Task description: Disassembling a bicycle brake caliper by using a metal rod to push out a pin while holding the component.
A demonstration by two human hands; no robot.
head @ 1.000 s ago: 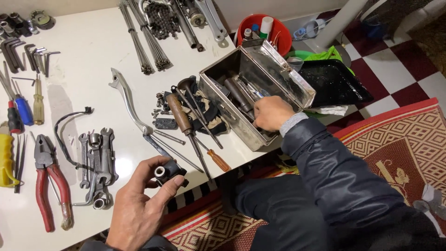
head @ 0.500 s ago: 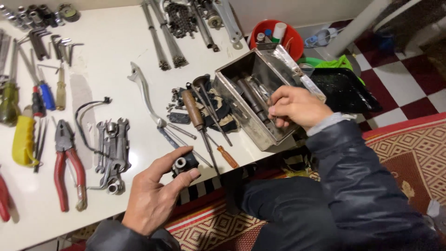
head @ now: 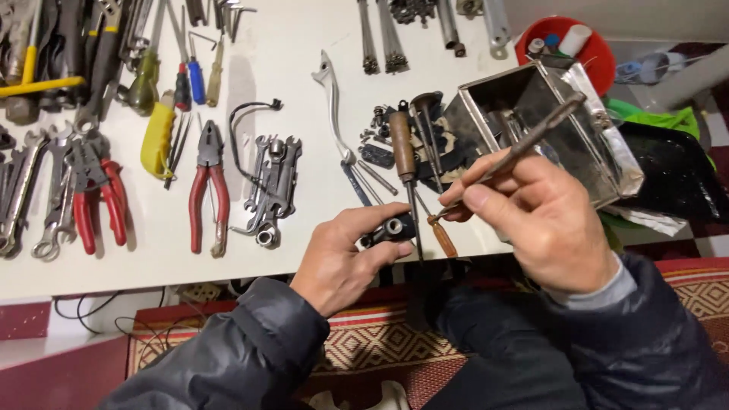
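your left hand sits nearest you at the table's front edge, fingers wrapped around a small black fitting with its metal bore facing up and toward the right. your right hand hovers just beside it, pinching a thin rusty rod between thumb and forefinger, the rod slanting up and away over the open metal box. its lower tip seems to sit close to the fitting, though the exact contact is hidden by your fingertips.

to do this well, keep the fitting braced low against the table edge so it does not roll in your palm, and hold the bore where you can see it. grip the rod nearer its working end for control; line it up with the bore before pressing, and ease it in straight, not at a slant.

just beyond your hands lie a brown-handled screwdriver and loose small parts, close enough to knock, so keep your wrists steady. farther left rest a cluster of wrenches and red-handled pliers. at the far right stands a red tub.
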